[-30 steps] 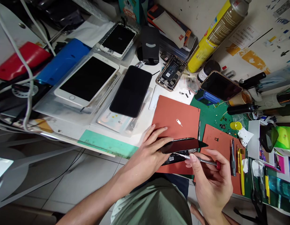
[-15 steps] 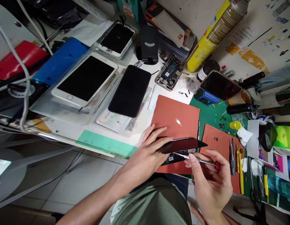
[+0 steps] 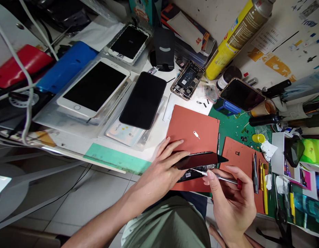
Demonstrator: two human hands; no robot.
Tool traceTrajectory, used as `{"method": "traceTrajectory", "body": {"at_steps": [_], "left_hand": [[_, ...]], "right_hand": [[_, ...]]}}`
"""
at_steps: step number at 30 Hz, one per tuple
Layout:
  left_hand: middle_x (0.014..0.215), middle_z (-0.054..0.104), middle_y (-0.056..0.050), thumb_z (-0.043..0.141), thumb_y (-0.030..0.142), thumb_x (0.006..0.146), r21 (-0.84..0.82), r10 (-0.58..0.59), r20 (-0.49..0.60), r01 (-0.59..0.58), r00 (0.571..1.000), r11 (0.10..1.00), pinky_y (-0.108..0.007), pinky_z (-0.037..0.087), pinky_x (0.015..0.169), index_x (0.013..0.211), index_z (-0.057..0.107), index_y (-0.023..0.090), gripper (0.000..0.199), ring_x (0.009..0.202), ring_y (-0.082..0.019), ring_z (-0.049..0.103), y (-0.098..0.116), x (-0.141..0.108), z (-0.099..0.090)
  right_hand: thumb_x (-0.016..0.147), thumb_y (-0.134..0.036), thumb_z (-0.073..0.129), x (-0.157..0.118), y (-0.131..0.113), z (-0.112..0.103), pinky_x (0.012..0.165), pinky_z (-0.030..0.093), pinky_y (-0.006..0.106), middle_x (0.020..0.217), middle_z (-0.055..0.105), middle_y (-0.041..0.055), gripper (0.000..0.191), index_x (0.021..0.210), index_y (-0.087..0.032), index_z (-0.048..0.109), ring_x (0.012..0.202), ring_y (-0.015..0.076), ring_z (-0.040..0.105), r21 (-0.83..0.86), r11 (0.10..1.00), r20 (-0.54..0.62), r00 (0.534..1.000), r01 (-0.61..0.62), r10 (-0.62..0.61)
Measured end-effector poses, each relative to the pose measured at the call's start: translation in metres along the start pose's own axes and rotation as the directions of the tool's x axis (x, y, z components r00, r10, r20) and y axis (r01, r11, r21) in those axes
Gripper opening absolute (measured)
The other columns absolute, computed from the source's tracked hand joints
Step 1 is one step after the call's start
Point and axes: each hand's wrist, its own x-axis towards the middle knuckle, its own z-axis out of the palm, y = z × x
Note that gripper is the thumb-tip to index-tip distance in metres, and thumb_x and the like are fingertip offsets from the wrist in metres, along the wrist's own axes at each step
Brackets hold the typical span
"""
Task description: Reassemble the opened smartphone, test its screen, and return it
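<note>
An opened phone lies on the orange mat (image 3: 190, 117), its dark screen (image 3: 200, 160) tilted up above the phone body (image 3: 189, 175), where the inner parts show. My left hand (image 3: 167, 168) grips the screen at its left end, some fingers stretched over the mat. Pinched in my right hand (image 3: 230, 199) is a thin screwdriver (image 3: 223, 178) with a red end. Its tip points into the gap between screen and body; whether it touches a part I cannot tell. A SIM eject pin (image 3: 196, 135) rests on the mat beyond the screen.
A second orange mat (image 3: 236, 148) with screwdrivers (image 3: 255, 172) and yellow tweezers (image 3: 265, 193) is at the right. Several phones, among them a black phone (image 3: 144, 100) and an opened phone (image 3: 187, 80), lie behind. A yellow spray can (image 3: 234, 38) stands at the back.
Almost nothing differs. The screwdriver and my right fingers have shifted very slightly; the screen stays held in the same tilt.
</note>
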Motion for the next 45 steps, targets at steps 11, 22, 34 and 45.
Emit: {"method": "traceTrajectory", "body": {"at_steps": [11,22,34,45], "left_hand": [[0.136,0.076,0.0,0.069,0.021,0.104,0.015,0.015,-0.016,-0.015,1.0,1.0,-0.063,0.032,0.136,0.102,0.084,0.027,0.016,0.153,-0.03,0.051,-0.002,0.0,0.002],[0.135,0.077,0.0,0.067,0.019,0.105,0.002,-0.001,-0.023,0.001,1.0,1.0,-0.062,0.032,0.136,0.09,0.085,0.024,0.023,0.152,-0.03,0.052,-0.002,-0.001,0.002],[0.136,0.077,-0.001,0.068,0.018,0.104,-0.017,-0.009,-0.024,0.009,1.0,1.0,-0.062,0.031,0.137,0.102,0.083,0.022,0.016,0.151,-0.031,0.053,0.001,0.001,0.001],[0.135,0.078,-0.001,0.069,0.02,0.104,-0.038,-0.022,-0.039,0.02,0.999,0.999,-0.064,0.033,0.136,0.1,0.085,0.024,0.017,0.15,-0.03,0.054,0.0,0.001,0.001]], "right_hand": [[0.084,-0.003,0.089,0.004,0.015,-0.024,0.074,0.074,0.028,0.102,0.085,0.006,0.056,0.133,-0.019,0.067,0.077,0.0201,0.085,-0.187,0.962,0.004,0.979,0.199,-0.202],[0.091,-0.012,0.087,0.014,0.017,-0.02,0.079,0.074,0.027,0.101,0.083,0.0033,0.053,0.137,-0.022,0.064,0.082,0.0182,0.085,-0.386,0.864,0.142,0.946,0.323,-0.29],[0.089,-0.012,0.089,0.015,0.017,-0.02,0.074,0.072,0.024,0.1,0.084,0.0023,0.054,0.136,-0.022,0.065,0.079,0.0182,0.085,-0.421,0.84,0.164,0.94,0.342,-0.301],[0.09,-0.014,0.089,0.011,0.017,-0.019,0.069,0.07,0.022,0.097,0.084,0.0004,0.051,0.134,-0.022,0.066,0.076,0.0167,0.084,-0.521,0.742,0.189,0.904,0.422,-0.382]]}}
